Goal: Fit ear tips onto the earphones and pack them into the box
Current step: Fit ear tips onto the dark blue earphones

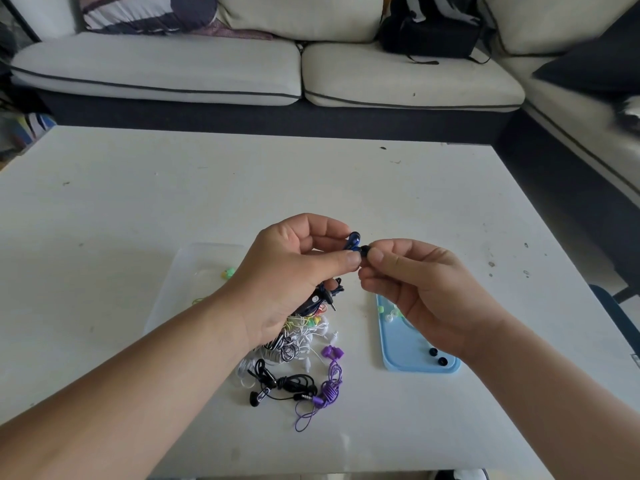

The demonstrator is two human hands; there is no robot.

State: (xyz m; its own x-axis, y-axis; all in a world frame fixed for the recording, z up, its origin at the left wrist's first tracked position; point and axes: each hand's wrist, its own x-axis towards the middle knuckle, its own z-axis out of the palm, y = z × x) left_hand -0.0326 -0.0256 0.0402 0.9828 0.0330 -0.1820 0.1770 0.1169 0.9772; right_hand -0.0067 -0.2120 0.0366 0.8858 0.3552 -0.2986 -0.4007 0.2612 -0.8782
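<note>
Beyond the work surface a pale sofa runs along the far wall and turns a corner at the right, with a black backpack on its seat. All of that is well clear of the job. On the head view, the only one I have, the white table fills the middle, scuffed and speckled.

Both hands are raised above the table's middle, fingertips meeting. The left hand has its fingers curled. Thumb and forefinger pinch a blue earphone, and its dark cable hangs bunched from under the palm. The right hand pinches a dark ear tip between thumb and forefinger, the other fingers loosely folded.

The relation I am watching is that the ear tip sits at the lower right end of the earphone, touching it. The bud's long axis slants from upper left down toward the right fingertips. I judge the push should run along that slant, right hand pressing toward the left. Whether the tip is fully seated I cannot tell, since the fingers cover the joint.

Below the left wrist lies a tangled pile of earphones, with a purple set and a black set at its near side. A clear box sits just left of the pile, partly hidden by the forearm. A light blue tray lies under the right hand, holding spare ear tips near its near edge. Open table lies on all sides, so the hands have free room. The near table edge is far enough off not to matter.
</note>
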